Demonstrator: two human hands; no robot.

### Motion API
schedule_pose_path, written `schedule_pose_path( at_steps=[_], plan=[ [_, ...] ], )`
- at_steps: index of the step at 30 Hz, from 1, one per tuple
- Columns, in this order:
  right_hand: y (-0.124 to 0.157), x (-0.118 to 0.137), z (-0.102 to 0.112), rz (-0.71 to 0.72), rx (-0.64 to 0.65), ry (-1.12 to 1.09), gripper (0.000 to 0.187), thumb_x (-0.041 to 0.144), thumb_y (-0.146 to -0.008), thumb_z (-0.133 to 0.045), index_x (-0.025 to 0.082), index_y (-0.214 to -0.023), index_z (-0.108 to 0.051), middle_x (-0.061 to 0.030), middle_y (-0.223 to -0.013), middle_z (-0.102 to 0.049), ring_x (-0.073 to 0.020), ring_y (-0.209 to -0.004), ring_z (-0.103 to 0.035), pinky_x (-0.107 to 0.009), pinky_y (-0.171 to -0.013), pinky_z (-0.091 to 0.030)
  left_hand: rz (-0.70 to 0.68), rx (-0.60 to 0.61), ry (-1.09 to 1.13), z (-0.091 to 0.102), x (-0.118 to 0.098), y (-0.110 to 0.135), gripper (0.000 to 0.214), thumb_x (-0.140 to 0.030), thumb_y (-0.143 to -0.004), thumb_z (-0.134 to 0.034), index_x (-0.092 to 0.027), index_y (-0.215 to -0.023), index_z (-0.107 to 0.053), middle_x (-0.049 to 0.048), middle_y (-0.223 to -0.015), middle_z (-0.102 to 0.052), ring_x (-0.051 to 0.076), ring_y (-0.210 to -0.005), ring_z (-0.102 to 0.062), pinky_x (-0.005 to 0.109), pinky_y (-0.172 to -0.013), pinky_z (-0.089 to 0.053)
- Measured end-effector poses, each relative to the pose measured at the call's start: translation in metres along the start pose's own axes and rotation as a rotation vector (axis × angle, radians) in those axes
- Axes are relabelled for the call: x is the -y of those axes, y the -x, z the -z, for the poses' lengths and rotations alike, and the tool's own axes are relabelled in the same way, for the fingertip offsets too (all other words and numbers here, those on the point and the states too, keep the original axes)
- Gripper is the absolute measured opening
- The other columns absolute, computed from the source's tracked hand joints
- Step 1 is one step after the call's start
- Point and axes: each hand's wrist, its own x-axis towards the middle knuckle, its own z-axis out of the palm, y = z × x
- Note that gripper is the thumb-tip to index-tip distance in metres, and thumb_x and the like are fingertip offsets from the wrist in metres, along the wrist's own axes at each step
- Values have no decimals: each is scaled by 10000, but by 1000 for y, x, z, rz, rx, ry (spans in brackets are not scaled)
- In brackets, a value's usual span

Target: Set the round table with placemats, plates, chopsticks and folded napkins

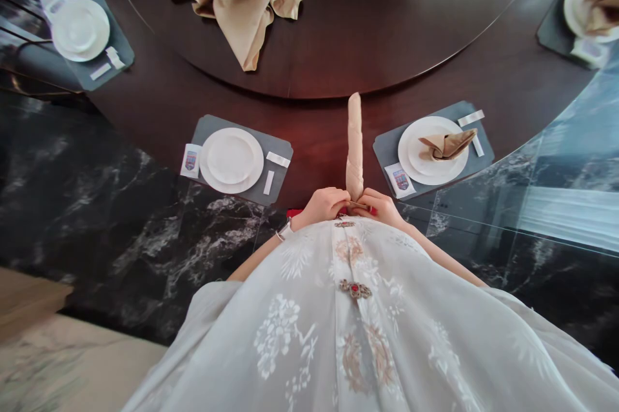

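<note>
A beige cloth napkin (pixel 354 141), rolled into a long narrow stick, lies on the dark table edge and points away from me. At its near end my left hand (pixel 325 203) pinches the cloth from the left. My right hand (pixel 380 207) pinches the same end from the right, fingertips close to the left ones. Part of the near end is hidden by my fingers and clothing. To the right, a folded napkin (pixel 447 144) rests on white stacked plates (pixel 409 164). On the left, another pair of white plates (pixel 232 157) holds no napkin.
A heap of loose beige napkins (pixel 242 2) lies on the raised turntable (pixel 377 31). Grey placemats (pixel 280 170) carry small white packets (pixel 190 160). More settings stand at far left, with plates (pixel 80 28), and far right, with a napkin (pixel 604 2). The floor (pixel 145 225) is dark marble.
</note>
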Motion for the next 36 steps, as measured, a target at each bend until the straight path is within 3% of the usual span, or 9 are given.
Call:
schedule_pose_path(
  at_steps=[4, 13, 17, 20, 23, 27, 33, 36],
  plan=[
    [1, 4, 0, -1, 12, -50, 314, 409, -984, -567, 182, -784, -650, -36, -829, -550, -126, -703, -549, -254, -628, -442, -13, -48, -16, 0, -2, -5, 320, -240, -1017, -428, -184, -776, -631, 27, -761, -642, 147, -739, -554, 272, -686, -434],
    [6, 8, 4, -33, -53, -78, 267, 385, -967, -601, 191, -796, -668, -42, -842, -595, -129, -713, -570, -257, -629, -450, -200, 47, -152, 1, -3, -12, 333, -346, -1016, -506, -179, -790, -683, 62, -830, -648, 183, -797, -476, 313, -739, -435],
    [7, 10, 9, -13, -34, -117, 209, 375, -959, -617, 204, -870, -699, -63, -936, -639, -157, -822, -627, -280, -715, -495, -210, 15, -78, 4, -9, -11, 348, -293, -1041, -438, -187, -820, -685, 71, -904, -676, 174, -815, -487, 301, -737, -439],
    [8, 9, 11, -9, -22, -132, 193, 379, -953, -627, 211, -907, -712, -70, -969, -648, -173, -870, -644, -298, -760, -512, -221, 63, -19, 5, -9, -10, 367, -300, -1047, -416, -185, -800, -662, 65, -880, -679, 164, -777, -496, 304, -730, -443],
    [9, 7, 11, -43, -45, -130, 210, 397, -944, -638, 210, -898, -722, -60, -918, -635, -164, -810, -632, -293, -714, -505, -157, 71, 9, 0, -5, -9, 345, -317, -1038, -437, -182, -810, -658, 54, -791, -644, 163, -753, -517, 287, -687, -440],
    [11, 5, 10, -76, -59, -139, 261, 412, -947, -631, 195, -831, -719, -39, -824, -591, -137, -700, -580, -280, -626, -464, -27, -8, 30, -12, 1, -9, 321, -298, -1025, -447, -174, -829, -670, 44, -744, -589, 144, -712, -556, 252, -657, -445],
    [11, -1, 7, -104, -103, -120, 286, 430, -941, -638, 200, -793, -721, -37, -794, -597, -142, -701, -585, -283, -634, -468, 28, -128, 25, -22, -3, -12, 202, -302, -972, -523, -185, -831, -610, -2, -677, -564, 127, -636, -539, 246, -620, -413],
    [10, -3, 5, -108, -114, -110, 295, 449, -940, -634, 205, -800, -723, -49, -815, -614, -158, -739, -612, -295, -662, -491, 19, -128, -17, -21, -4, -13, 190, -269, -972, -495, -193, -832, -598, -20, -639, -526, 120, -598, -501, 240, -583, -374]
  ],
)
